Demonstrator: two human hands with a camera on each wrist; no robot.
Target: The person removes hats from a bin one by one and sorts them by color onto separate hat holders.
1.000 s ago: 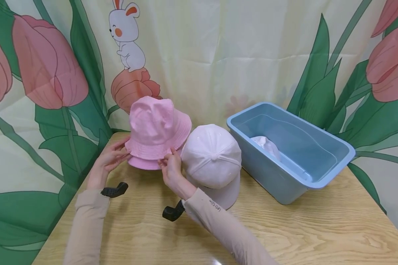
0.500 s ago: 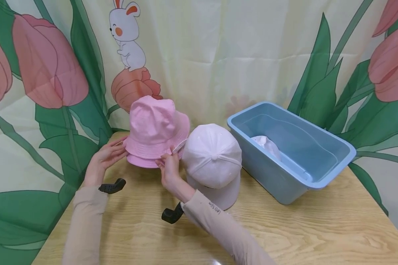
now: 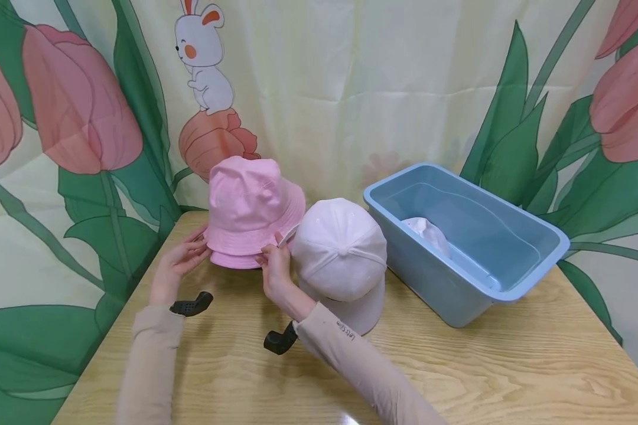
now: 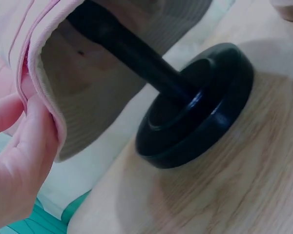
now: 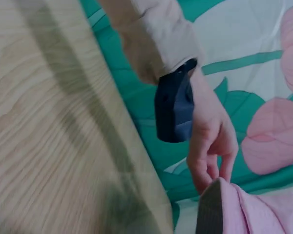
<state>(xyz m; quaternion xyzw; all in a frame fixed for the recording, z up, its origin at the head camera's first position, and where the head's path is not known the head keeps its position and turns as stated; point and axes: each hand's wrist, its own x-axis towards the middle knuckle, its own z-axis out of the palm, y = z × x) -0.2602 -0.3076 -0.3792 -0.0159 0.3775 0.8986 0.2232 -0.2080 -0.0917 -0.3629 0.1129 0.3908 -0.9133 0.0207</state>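
A pink bucket hat [image 3: 244, 198] sits over a second pink brim [image 3: 235, 261] at the back left of the table. Beneath them, a black stand [image 4: 198, 105] with a round base rises into the hats. My left hand [image 3: 179, 260] pinches the left brim edge, and its fingers reach between the pink layers in the left wrist view. At the front right, my right hand [image 3: 277, 273] pinches the brim, where a pale strip [image 3: 289, 235] shows by the fingertips. Right beside that hand stands a white baseball cap [image 3: 341, 260], its visor facing the front.
Right of the cap is a blue plastic bin [image 3: 430, 283], set at an angle, with a white cloth item [image 3: 427, 233] inside. The wooden table [image 3: 484, 372] runs to the front. A printed curtain [image 3: 404, 88] hangs behind and along the sides.
My left hand loosened at the brim, then shifted right and regained its hold. The hats have turned slightly, and the pale strip by my right fingers has come into view.
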